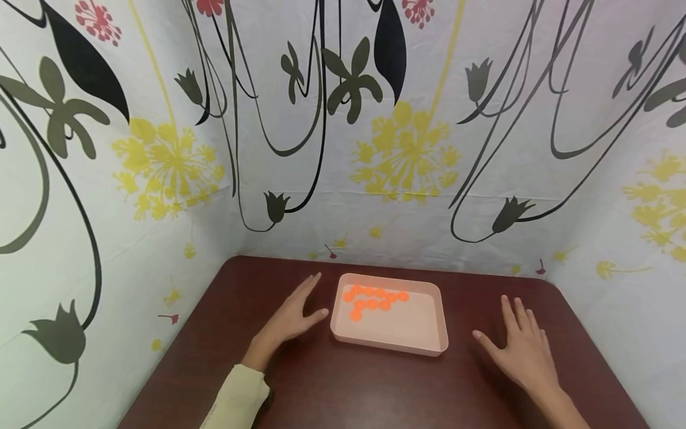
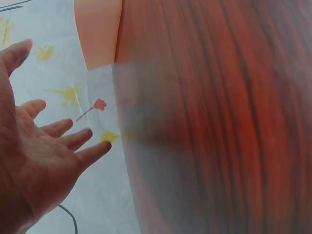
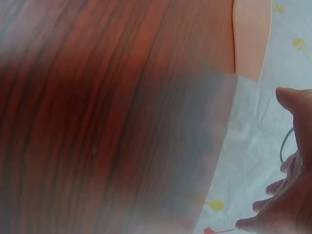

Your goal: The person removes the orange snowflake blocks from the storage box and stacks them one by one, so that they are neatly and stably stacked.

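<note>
A shallow pale-pink tray (image 1: 396, 333) lies on the dark table, with several small round orange pieces (image 1: 372, 304) grouped in its back-left part. My left hand (image 1: 292, 313) is held beside the tray's left side, fingers extended and thumb pointing toward the rim. Its palm and spread fingers show in the left wrist view (image 2: 48, 156), holding nothing. To the right of the tray, apart from it, my right hand (image 1: 525, 354) has its fingers extended and thumb out to the side. The right wrist view shows that hand (image 3: 287, 190) from the side, also with nothing in it.
The dark reddish-brown wood table (image 1: 364, 393) has rounded back corners. White cloth (image 1: 332, 167) printed with flowers and stems stands behind it and on both sides, close to its edges. A pale sleeve (image 1: 238, 396) covers the left forearm.
</note>
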Available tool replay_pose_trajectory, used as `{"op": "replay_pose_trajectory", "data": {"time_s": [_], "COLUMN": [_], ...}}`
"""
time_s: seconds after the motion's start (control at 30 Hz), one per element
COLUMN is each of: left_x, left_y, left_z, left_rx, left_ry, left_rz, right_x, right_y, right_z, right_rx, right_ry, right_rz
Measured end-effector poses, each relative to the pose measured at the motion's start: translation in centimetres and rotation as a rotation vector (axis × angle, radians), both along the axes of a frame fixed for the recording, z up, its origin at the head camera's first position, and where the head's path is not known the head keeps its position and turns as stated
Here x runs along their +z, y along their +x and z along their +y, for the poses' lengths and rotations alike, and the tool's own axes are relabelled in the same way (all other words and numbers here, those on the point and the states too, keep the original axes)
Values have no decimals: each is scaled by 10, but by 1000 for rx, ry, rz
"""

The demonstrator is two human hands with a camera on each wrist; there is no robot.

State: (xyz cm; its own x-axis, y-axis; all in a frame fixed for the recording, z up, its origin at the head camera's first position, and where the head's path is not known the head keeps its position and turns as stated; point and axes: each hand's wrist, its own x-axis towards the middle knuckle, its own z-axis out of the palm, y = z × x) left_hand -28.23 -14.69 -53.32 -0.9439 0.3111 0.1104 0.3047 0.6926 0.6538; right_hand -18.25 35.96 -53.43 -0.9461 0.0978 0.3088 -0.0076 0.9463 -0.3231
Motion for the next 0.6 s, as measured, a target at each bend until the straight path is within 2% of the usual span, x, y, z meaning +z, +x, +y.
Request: {"op": "replay_pose_trajectory", "data": {"time_s": [0.2, 0.33, 0.6], "left_x": [-6, -9, -14], "left_y": [-1, 0, 0], "left_z": [13, 21, 35], "left_rx": [-70, -87, -70], "left_ry": [66, 143, 289], "left_rz": [-5, -23, -182], "right_x": [-3, -5, -6], "right_y": [-5, -8, -15], "right_z": [-8, -15, -26], "right_rx": [68, 114, 137], "right_ry": [-41, -74, -86], "right_rz": [26, 40, 3]}}
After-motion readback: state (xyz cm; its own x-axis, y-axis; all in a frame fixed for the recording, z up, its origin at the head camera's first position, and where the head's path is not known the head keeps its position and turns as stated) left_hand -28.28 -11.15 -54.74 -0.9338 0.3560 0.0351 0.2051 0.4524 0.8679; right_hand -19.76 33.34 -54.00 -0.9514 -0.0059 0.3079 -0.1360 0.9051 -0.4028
